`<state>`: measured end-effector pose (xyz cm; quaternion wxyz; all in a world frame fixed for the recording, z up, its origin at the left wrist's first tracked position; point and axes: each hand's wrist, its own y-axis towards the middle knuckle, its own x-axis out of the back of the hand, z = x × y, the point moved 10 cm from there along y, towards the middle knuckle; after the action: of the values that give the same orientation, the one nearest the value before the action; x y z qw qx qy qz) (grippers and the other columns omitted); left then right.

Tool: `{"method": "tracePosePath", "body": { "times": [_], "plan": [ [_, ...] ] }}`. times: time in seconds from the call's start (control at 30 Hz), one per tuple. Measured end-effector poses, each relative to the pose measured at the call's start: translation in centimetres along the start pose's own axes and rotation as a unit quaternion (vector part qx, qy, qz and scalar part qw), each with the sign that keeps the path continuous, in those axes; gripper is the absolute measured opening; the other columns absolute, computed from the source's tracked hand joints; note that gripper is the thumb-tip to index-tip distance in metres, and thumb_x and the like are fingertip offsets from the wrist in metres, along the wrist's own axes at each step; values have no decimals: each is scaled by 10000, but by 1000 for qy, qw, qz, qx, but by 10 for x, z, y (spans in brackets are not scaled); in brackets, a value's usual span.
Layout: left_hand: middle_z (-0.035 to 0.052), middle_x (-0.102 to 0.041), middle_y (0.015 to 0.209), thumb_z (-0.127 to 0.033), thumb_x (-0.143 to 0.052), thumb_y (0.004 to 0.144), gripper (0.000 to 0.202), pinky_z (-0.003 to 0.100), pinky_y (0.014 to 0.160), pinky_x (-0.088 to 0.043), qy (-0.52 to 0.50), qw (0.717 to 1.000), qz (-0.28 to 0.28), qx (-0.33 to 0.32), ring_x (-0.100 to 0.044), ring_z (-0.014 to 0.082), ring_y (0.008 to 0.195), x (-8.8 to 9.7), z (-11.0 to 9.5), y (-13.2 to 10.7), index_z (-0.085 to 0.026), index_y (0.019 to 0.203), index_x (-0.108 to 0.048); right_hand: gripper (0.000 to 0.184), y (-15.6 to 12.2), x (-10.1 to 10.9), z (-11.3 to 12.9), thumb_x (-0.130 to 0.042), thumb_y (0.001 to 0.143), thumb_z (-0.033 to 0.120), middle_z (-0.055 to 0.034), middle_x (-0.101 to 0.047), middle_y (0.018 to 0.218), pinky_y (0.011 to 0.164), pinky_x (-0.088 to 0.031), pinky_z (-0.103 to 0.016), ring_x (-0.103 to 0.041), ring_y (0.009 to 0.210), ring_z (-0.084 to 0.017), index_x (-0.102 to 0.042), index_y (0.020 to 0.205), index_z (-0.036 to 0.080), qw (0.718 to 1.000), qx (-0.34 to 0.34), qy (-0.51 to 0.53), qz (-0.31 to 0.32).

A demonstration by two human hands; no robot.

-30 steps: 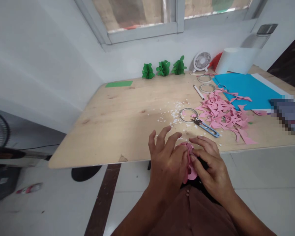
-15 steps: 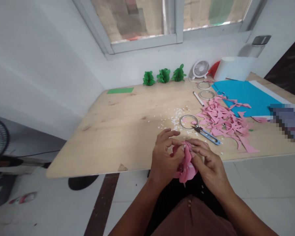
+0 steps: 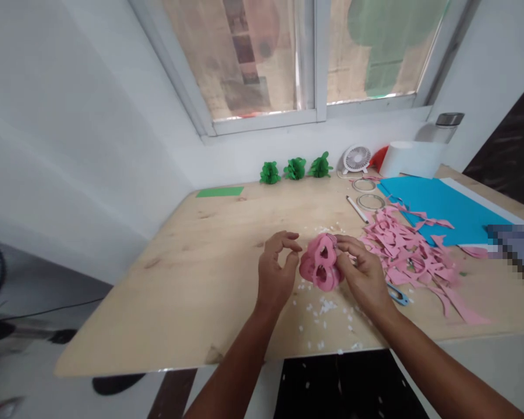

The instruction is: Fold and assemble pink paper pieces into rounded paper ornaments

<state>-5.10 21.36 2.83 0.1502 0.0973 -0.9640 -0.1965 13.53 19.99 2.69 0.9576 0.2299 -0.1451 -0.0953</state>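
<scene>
A pink honeycomb paper ornament (image 3: 323,263), with rounded petals and openings in it, is held up above the table. My right hand (image 3: 364,279) pinches its right side between thumb and fingers. To the left of it, my left hand (image 3: 276,273) is apart from the paper, with thumb and index finger spread and curved. Small white paper bits (image 3: 327,305) lie scattered on the table beneath. Blue thread snips (image 3: 397,294) are partly hidden behind my right hand.
Pink paper scraps (image 3: 402,238) are heaped at the right beside blue sheets (image 3: 432,212). A white marker (image 3: 357,209) and tape rolls (image 3: 371,202) lie behind. Green paper ornaments (image 3: 295,169) and a small fan (image 3: 357,158) line the wall. A green strip (image 3: 219,191) is at far left.
Both hands have moved forward from the table's front edge to above it, with the pink ornament raised. My left hand has let go of it. The view has tilted upward.
</scene>
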Motion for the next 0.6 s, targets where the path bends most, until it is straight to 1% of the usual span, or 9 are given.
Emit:
{"method": "tracePosePath", "body": {
  "times": [0.07,0.13,0.2,0.27,0.33,0.43,0.5,0.57,0.6],
  "plan": [
    [52,-661,968,-105,-473,719,136,397,918,-442,19,999,-18,-19,-596,204,1003,4,5,11,-192,691,-574,133,12,-8,1,-543,814,263,-74,-671,1012,911,-430,-432,-587,997,-224,-670,802,224,999,28,-23,4],
    [49,-658,912,-127,-463,744,138,371,881,-457,35,998,-31,-29,-609,194,948,6,9,22,-188,705,-580,121,22,-17,3,-542,808,233,-71,-668,1017,918,-422,-428,-580,1003,-220,-662,802,223,997,60,-50,11],
    [44,-655,850,-197,-491,782,120,349,846,-464,52,997,-46,-29,-614,187,895,7,14,31,-184,712,-586,122,32,-24,5,-537,805,215,-69,-665,1016,912,-424,-426,-572,1008,-221,-657,821,222,993,89,-75,15],
    [34,-644,790,-252,-545,781,112,329,806,-469,70,995,-68,-20,-612,179,831,9,18,39,-179,707,-585,129,39,-30,6,-532,812,215,-68,-660,1014,902,-425,-432,-561,1015,-225,-657,845,222,988,115,-97,21],
    [25,-635,772,-241,-569,770,75,310,771,-472,76,993,-91,-20,-606,166,788,11,19,45,-175,745,-595,138,44,-35,7,-526,821,217,-72,-655,1019,898,-421,-440,-547,1024,-229,-657,864,219,983,136,-119,25],
    [26,-632,803,-182,-523,793,84,294,762,-475,62,990,-115,-47,-603,152,794,13,13,47,-176,825,-601,156,47,-37,7,-520,826,200,-80,-646,1032,907,-406,-454,-526,1043,-236,-654,905,210,975,162,-151,9],
    [34,-627,821,-185,-490,826,102,299,767,-478,52,989,-112,-78,-601,151,810,11,6,46,-175,838,-591,181,46,-38,5,-521,822,179,-85,-638,1056,920,-394,-465,-509,1068,-242,-646,950,205,970,177,-168,-5],
    [45,-624,882,-180,-465,849,119,333,825,-472,57,986,-89,-133,-588,159,879,4,-7,42,-177,882,-580,203,45,-40,2,-526,811,157,-84,-633,1073,932,-385,-473,-499,1087,-247,-639,972,207,965,190,-183,-4],
    [46,-623,879,-177,-474,844,103,363,868,-459,63,979,-81,-175,-574,171,923,1,-17,38,-177,852,-576,210,44,-41,0,-529,806,150,-83,-633,1074,935,-382,-476,-496,1093,-249,-638,975,209,963,196,-187,-5]
  ]
}}
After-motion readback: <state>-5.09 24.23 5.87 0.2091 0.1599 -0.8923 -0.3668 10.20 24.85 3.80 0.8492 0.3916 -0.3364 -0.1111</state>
